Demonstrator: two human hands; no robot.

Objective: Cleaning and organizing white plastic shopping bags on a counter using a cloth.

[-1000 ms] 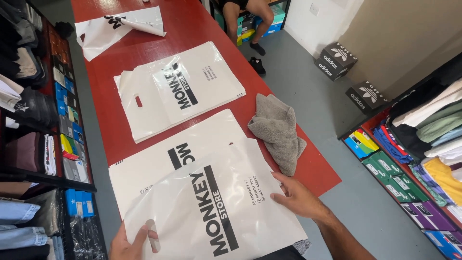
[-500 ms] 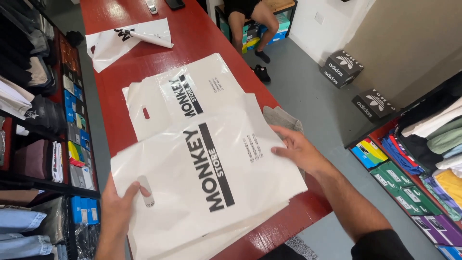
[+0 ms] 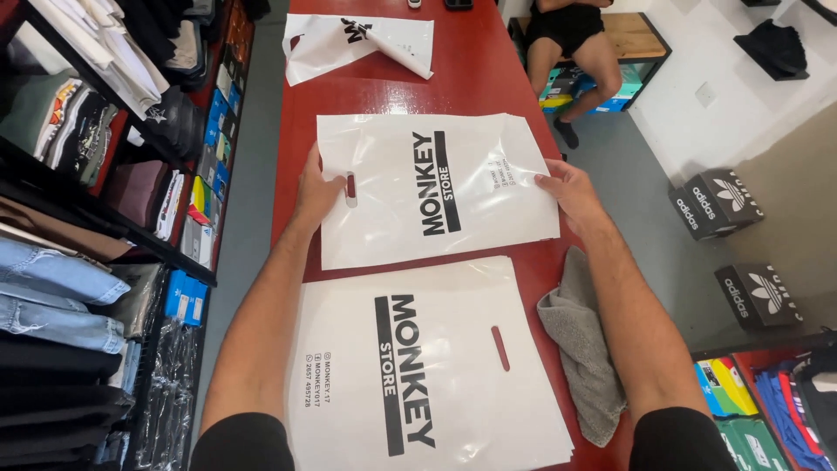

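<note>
Head view, looking down on a long red table [image 3: 392, 96] w/ a smooth glossy top, running from frame bottom to top centre. A flat white plastic bag [image 3: 436, 187], rectangular, thin and slightly creased, w/ black block lettering and a slot-shaped die-cut handle, is held at mid-frame. Its left edge, beside the handle slot, is pinched by the left hand [image 3: 318, 187]; its right edge is pressed flat by the right hand [image 3: 567, 192], fingers spread, palm down, not clenched. A stack of white bags [image 3: 427, 375] of the same kind is seen at lower centre, its top sheet smooth, layered edges visible at the lower right corner; whether held bag and stack touch cannot be told. A third white bag [image 3: 357, 44], one corner folded over, is laid at upper centre, well apart from the held one. Bags counted: 3 positions (1 held, 1 stack, 1 folded). One grey cloth [image 3: 584, 349], soft, knitted-looking and crumpled, is draped at the table's right edge, lower right, just beside the stack and under the right forearm. Bare red surface is left between the held bag and the folded one. Shelves of folded clothes [image 3: 96, 262] are lined along the left of the frame, w/ a narrow grey aisle between. Two black shoe boxes [image 3: 715, 205] are set on the floor at right. A seated person's legs [image 3: 575, 61] are seen at upper right.
</note>
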